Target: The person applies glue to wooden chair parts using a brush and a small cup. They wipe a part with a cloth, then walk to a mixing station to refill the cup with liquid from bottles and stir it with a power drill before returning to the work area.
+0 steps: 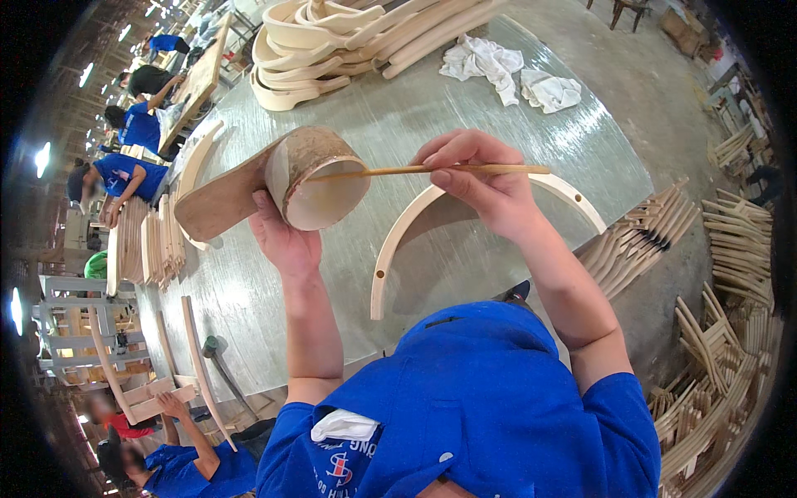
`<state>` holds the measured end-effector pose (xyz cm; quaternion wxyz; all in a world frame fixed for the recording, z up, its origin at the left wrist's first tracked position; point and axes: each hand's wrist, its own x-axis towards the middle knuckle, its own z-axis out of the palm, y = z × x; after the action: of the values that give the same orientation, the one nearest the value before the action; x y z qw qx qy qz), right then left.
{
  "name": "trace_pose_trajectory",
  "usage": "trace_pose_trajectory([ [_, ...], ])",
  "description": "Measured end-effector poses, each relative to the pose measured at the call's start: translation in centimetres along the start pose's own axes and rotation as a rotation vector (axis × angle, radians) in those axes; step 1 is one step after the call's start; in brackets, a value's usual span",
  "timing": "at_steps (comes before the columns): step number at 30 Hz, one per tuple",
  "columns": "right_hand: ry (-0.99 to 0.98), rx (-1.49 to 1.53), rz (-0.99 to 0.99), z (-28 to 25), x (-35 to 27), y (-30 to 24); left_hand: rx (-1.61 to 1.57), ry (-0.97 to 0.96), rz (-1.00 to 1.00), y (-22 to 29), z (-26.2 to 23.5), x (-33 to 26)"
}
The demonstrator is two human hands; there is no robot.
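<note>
My left hand (286, 236) grips a brown cup (309, 148) from below, and the cup is tilted so its mouth faces right. A flat wooden board (222, 191) sticks out from the cup to the left like a handle. The cup's inside looks whitish. Between thumb and fingers, my right hand (486, 178) pinches a thin wooden stick (394, 171), whose left end reaches into the cup. Beneath my right hand, a curved wooden rail (403, 228) with several small holes lies on the table (332, 266); my hand and forearm hide part of it.
Curved wooden parts (286, 70) are piled at the table's far side, near white rags (486, 62). Slats (145, 245) stand at the left edge, near a mallet (220, 357). Chair frames (714, 332) stack up on the right. Other people (137, 124) work on the left.
</note>
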<state>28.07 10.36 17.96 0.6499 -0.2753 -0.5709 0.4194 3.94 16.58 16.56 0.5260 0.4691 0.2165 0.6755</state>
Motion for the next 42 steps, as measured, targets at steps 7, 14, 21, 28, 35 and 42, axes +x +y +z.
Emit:
trace_pose_trajectory([
  [7, -0.046, 0.008, -0.089, -0.5, -0.2, -0.9, 0.210, -0.030, 0.152, 1.9, 1.6, -0.3],
  [14, 0.056, -0.260, -0.382, -0.4, -0.1, -2.2, 0.321, 0.023, 0.327, 2.9, 2.6, 0.1],
  [21, 0.030, -0.280, -0.437, 0.1, -0.7, -2.7, 0.232, 0.009, 0.413, 3.2, 3.1, -0.4],
  [28, 0.127, 0.113, -0.238, 1.2, -1.6, -2.9, 0.260, 0.105, 0.450, 3.4, 3.8, -0.7],
  [35, 0.031, -0.036, -0.380, 0.5, -1.4, -2.7, 0.292, 0.096, 0.393, 3.8, 4.1, -0.8],
  [42, 0.121, -0.092, -0.470, 0.5, -1.7, -2.2, 0.258, 0.138, 0.442, 3.5, 4.9, -0.9],
])
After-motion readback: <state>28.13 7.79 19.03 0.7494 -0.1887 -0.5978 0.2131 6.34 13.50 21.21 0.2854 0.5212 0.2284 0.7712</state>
